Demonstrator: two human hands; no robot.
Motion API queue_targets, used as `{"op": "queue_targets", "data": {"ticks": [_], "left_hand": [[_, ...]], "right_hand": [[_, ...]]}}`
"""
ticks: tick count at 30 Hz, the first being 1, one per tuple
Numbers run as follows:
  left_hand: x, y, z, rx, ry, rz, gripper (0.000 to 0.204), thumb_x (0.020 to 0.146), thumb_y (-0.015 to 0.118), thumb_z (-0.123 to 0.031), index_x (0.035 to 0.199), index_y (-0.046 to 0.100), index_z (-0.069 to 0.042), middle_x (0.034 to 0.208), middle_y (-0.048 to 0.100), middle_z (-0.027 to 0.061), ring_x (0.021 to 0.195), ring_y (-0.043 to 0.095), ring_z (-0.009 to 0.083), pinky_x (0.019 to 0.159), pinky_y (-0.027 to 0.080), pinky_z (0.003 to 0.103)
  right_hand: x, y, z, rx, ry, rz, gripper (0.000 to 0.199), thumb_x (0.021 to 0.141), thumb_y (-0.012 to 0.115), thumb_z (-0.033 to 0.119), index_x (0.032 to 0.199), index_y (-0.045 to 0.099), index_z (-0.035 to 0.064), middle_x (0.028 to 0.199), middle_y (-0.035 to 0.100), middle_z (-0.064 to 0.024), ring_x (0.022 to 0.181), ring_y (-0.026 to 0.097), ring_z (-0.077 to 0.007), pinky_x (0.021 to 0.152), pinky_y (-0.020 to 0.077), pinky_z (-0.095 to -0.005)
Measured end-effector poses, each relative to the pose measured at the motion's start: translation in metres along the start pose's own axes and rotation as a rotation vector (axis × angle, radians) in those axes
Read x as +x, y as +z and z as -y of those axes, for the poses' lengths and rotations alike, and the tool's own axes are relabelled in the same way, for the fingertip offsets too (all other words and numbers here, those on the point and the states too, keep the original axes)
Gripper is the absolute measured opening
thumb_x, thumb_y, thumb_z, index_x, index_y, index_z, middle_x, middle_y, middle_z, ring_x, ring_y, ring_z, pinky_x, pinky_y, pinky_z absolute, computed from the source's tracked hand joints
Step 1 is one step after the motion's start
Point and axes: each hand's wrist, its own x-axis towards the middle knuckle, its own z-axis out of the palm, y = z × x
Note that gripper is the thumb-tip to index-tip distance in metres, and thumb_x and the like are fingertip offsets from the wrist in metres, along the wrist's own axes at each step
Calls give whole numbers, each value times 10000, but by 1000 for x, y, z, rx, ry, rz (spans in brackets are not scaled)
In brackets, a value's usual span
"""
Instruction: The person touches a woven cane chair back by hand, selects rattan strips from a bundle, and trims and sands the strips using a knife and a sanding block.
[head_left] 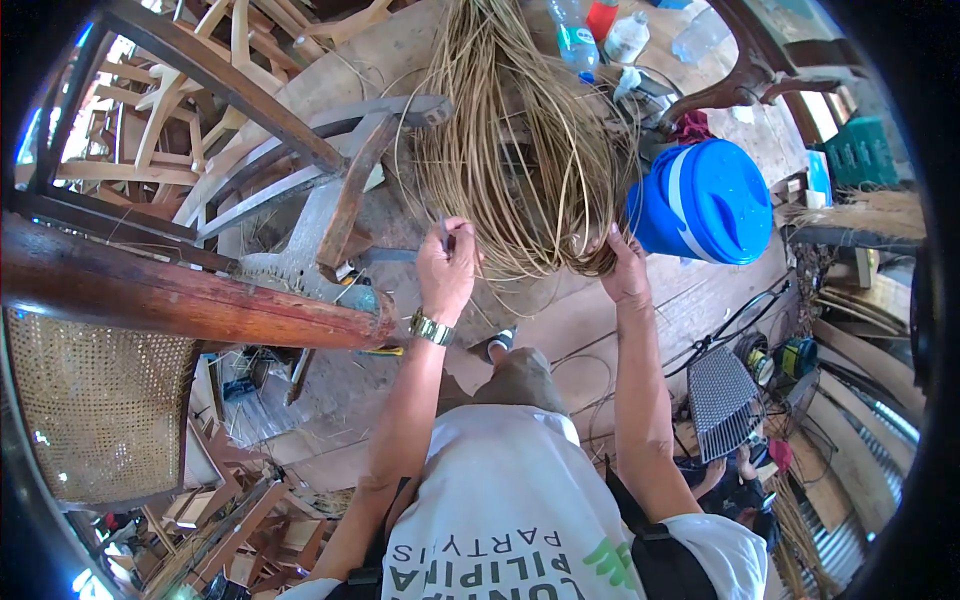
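Note:
A big looped bundle of rattan cane strands (pixel 500 150), tan and greenish brown, hangs or lies in front of me; what bears it is hidden. My right hand (pixel 627 268) is closed at the bundle's lower right edge, thumb up, gripping several curved strands. At the lower left edge is my left hand (pixel 447 265), its fingers curled together beside the loops. A small dark thin piece shows at its fingertips, too small to name. On the left wrist sits a metal watch (pixel 431 328).
Right of the bundle stands a blue lidded water jug (pixel 715 200). Plastic bottles (pixel 575 45) lie beyond. Wooden chair frames (pixel 340 200) and a reddish wooden post (pixel 200 290) crowd the left, above a woven cane panel (pixel 100 410). Another person (pixel 740 485) is at lower right beside a woven seat panel (pixel 722 400).

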Motion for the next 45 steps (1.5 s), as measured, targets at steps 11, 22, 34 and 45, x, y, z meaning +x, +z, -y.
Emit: {"op": "queue_targets", "data": {"ticks": [11,22,34,45], "left_hand": [[-10,1,-4,297,73,-177,280,1237,891,-234,1410,818,-26,1011,810,18,846,702,98,739,596,333],[-1,-7,9,319,-42,-115,322,1248,851,-272,1434,856,-10,1088,872,84,936,773,144,865,638,369],[1,-5,10,81,-138,142,367,1282,844,-295,1440,884,33,1108,920,39,992,847,112,829,636,312],[-17,-6,-28,-39,-141,-41,401,1278,869,-295,1490,851,44,1006,854,17,743,776,101,684,624,289]], "right_hand": [[-4,8,5,-13,-8,46,244,1298,813,298,1327,825,56,1070,852,-80,965,819,-246,915,688,-428],[0,10,2,-13,-3,68,236,1317,775,303,1347,828,75,1056,838,-77,965,818,-249,919,688,-418],[3,10,-1,-32,1,56,248,1327,754,300,1353,823,63,1047,829,-79,974,811,-250,927,672,-410],[3,-1,-8,-9,-8,57,261,1290,825,287,1437,820,70,1115,855,-56,948,813,-210,903,697,-410]]}}
